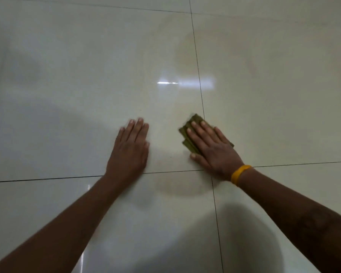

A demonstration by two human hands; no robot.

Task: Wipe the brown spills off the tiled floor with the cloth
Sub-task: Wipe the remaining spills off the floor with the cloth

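Flanking faint brown smears [182,189]: flat left hand [130,146], cloth-pressing right hand [211,147].

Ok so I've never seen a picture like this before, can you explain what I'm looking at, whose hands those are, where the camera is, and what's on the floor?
The one picture comes from a camera worn on a person's head, looking forward and down, so the two bare arms reaching in from the bottom are the wearer's own. There is no machine here. The surface is a glossy pale tiled floor with dark grout lines. The left hand lies flat on the tile, fingers straight, holding nothing. The right hand, with a yellow wristband, presses flat on a folded olive-green cloth. Faint brownish smears show on the floor: one near the wrists and another farther away along the grout line.
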